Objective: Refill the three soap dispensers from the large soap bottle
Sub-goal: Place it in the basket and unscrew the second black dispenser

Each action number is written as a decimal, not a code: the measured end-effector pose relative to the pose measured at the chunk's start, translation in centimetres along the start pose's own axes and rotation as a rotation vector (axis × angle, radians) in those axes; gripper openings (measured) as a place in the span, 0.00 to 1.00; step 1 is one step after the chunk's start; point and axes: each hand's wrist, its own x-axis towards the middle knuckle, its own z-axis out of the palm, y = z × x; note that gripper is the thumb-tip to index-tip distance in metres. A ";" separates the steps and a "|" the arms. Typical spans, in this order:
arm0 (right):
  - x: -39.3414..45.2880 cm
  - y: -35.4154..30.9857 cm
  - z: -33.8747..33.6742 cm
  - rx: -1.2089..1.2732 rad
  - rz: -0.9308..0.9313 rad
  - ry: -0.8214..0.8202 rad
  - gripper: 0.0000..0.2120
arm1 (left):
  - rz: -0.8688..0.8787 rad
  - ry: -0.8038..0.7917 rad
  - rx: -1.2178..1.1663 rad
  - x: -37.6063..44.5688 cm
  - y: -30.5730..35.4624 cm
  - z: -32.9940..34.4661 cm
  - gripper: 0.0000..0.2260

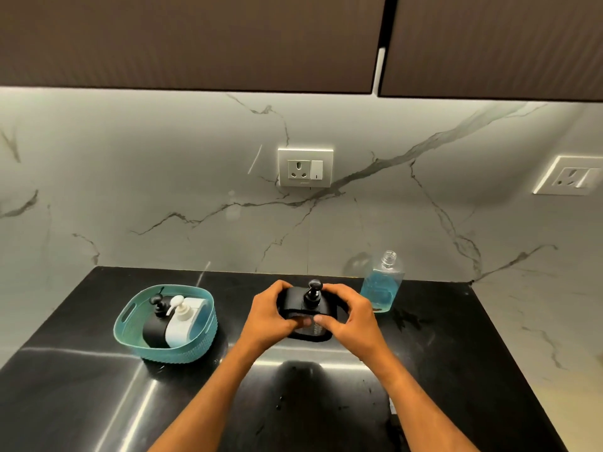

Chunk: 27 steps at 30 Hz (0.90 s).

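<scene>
A black soap dispenser (298, 301) with a black pump stands on the dark counter (440, 370) at the centre. My left hand (269, 316) grips its left side, and my right hand (347, 316) grips its right side, both thumbs on the front face. The large clear soap bottle (381, 285), uncapped and about half full of blue liquid, stands just right of my right hand, by the wall. A teal basket (130, 327) at the left holds another black dispenser (156, 324) and a white dispenser (182, 321).
A marble backsplash rises behind the counter with a wall socket (305, 168) above the dispenser and another socket (569, 176) at the far right. Dark upper cabinets (195, 40) hang overhead. The counter ends at a marble side surface on the right.
</scene>
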 end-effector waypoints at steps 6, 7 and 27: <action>-2.0 -3.2 1.8 -0.243 -0.053 0.149 0.25 | -0.039 0.157 -0.001 -4.9 1.1 1.4 0.22; -2.3 -3.6 2.1 -0.290 -0.042 0.157 0.25 | -0.046 0.185 -0.012 -5.5 1.2 1.8 0.21; -4.3 -7.0 -0.8 -0.360 -0.027 0.116 0.15 | -0.065 0.140 -0.092 -9.4 4.3 2.3 0.26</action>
